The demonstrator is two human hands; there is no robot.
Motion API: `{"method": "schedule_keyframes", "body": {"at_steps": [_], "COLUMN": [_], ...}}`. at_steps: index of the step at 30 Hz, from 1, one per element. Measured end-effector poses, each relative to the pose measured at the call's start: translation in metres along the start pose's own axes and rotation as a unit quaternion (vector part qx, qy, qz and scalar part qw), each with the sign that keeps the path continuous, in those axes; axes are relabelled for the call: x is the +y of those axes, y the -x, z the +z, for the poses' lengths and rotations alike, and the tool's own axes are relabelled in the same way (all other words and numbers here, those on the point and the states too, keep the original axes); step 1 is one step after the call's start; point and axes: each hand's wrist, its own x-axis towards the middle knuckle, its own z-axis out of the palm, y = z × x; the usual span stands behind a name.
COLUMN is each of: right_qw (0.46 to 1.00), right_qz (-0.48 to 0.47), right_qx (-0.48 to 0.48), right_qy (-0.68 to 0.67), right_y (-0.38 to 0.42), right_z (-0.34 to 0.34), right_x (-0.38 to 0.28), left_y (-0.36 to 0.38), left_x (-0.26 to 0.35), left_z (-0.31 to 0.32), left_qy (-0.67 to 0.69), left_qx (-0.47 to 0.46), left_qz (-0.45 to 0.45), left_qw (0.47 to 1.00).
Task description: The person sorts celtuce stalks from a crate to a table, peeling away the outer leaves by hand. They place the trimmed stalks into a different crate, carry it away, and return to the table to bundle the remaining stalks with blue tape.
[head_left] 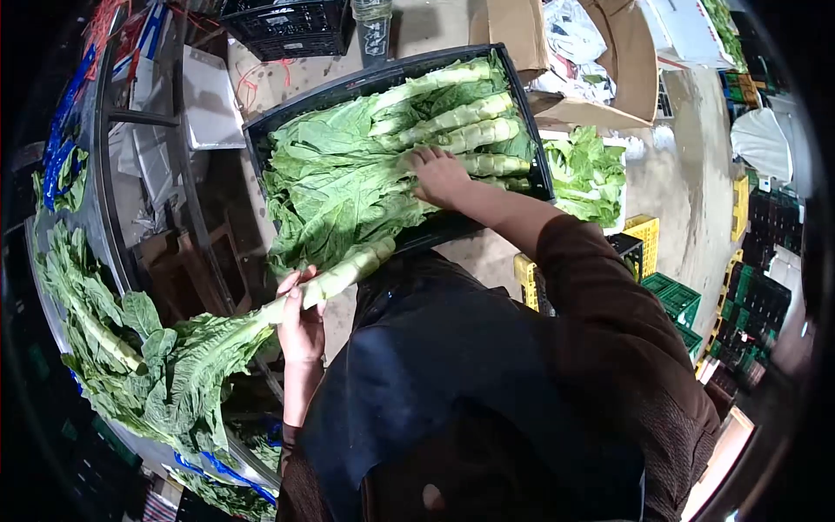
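Observation:
My left hand (302, 317) is wrapped round the pale stem of a celtuce (348, 270), whose leafy end trails left onto a metal table (113, 252). The cut end of that stem points up and right, near the front side of a black crate (531, 104). Inside the crate, several celtuce (474, 135) lie side by side, stems to the right and leaves to the left. My right hand (439, 177) reaches in with fingers curled over one of these celtuce. Its palm side is hidden.
More celtuce (104, 335) lie on the table at left, beside blue straps (61, 165). A cardboard box (626, 96) with plastic inside stands at upper right. Leafy greens (591, 178) fill a white container right of the crate. Another black crate (283, 30) stands behind; green crates (670, 300) are at right.

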Motion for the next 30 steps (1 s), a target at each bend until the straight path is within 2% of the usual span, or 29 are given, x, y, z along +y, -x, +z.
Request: {"method": "schedule_keyframes", "body": {"at_steps": [1, 5, 6, 7, 9, 10, 13, 15, 16, 17, 18, 21, 25, 30], "right_qw": [0.998, 0.998, 0.995, 0.995, 0.996, 0.992, 0.988, 0.99, 0.983, 0.982, 0.979, 0.985, 0.994, 0.992], "right_qz": [-0.004, 0.002, 0.006, 0.01, -0.028, -0.046, -0.045, -0.051, -0.086, -0.069, -0.053, -0.069, -0.032, -0.07], "right_qx": [0.042, 0.006, 0.062, 0.059, -0.036, -0.054, -0.086, -0.064, -0.017, -0.048, -0.079, 0.037, 0.028, 0.046], "right_qy": [0.054, 0.067, 0.082, 0.08, 0.083, 0.102, 0.121, 0.112, 0.16, 0.17, 0.18, 0.157, 0.104, 0.097], "right_y": [-0.008, -0.033, -0.039, -0.047, -0.058, -0.057, -0.049, -0.046, -0.052, -0.054, -0.045, -0.076, -0.116, -0.139], "right_z": [0.022, 0.025, 0.031, 0.034, 0.032, 0.029, 0.013, 0.004, -0.001, -0.004, -0.045, -0.046, -0.057, -0.025], "right_x": [0.017, 0.023, 0.022, 0.023, 0.027, 0.028, 0.024, 0.029, 0.036, 0.04, 0.026, 0.048, 0.045, 0.048], "left_y": [0.004, 0.016, 0.016, 0.015, 0.014, 0.015, 0.012, 0.014, 0.014, 0.014, 0.012, 0.011, 0.007, 0.008], "left_x": [0.001, -0.003, -0.006, -0.009, -0.013, -0.014, -0.012, -0.01, -0.009, -0.008, -0.006, -0.006, -0.009, -0.013], "left_z": [-0.006, 0.001, -0.004, -0.004, -0.003, -0.002, 0.001, -0.001, -0.001, 0.0, 0.002, 0.008, 0.006, 0.001], "left_qy": [0.001, 0.023, 0.023, 0.02, 0.03, 0.028, 0.033, 0.031, 0.034, 0.025, 0.015, 0.003, -0.004, 0.008], "left_qx": [0.008, 0.048, 0.047, 0.046, 0.015, 0.016, 0.006, 0.009, 0.012, 0.001, -0.01, -0.002, -0.001, -0.008], "left_qz": [-0.008, -0.022, -0.035, -0.041, -0.041, -0.044, -0.048, -0.065, -0.064, -0.068, -0.072, -0.069, -0.061, -0.075], "left_qw": [1.0, 0.998, 0.998, 0.998, 0.999, 0.999, 0.998, 0.997, 0.997, 0.997, 0.997, 0.998, 0.998, 0.997]}}
